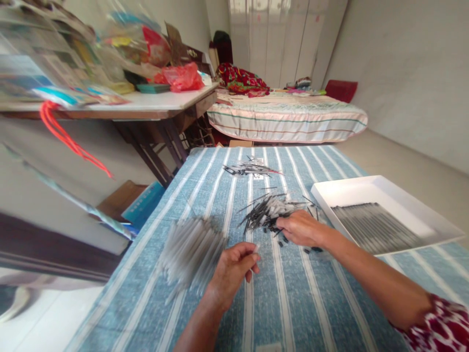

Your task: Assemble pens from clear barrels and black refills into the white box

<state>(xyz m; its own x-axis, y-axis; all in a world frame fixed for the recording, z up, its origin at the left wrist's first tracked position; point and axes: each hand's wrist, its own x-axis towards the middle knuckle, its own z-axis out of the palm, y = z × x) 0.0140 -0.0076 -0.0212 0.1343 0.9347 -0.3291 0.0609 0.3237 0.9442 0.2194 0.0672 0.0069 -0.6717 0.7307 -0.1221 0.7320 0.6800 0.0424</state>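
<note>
Near the middle of the striped blue cloth (264,303), my left hand (238,266) is closed, thumb against fingertips, around a small pale piece too small to name. Left of it lies a spread bundle of translucent grey tubes (194,249). My right hand (300,228) reaches into a pile of small black and clear parts (269,208), its fingers pinched together at the pile's near edge; what they hold is hidden. Several short black caps (311,250) lie loose beside that hand. At the right stands a white tray (421,210) with a row of grey pens (377,227) inside.
A smaller pile of thin black pieces (249,169) lies toward the far edge of the cloth. A cluttered side table (176,100) with bags and a hanging red cord (69,139) stands at the left. Beyond is a bed (293,117).
</note>
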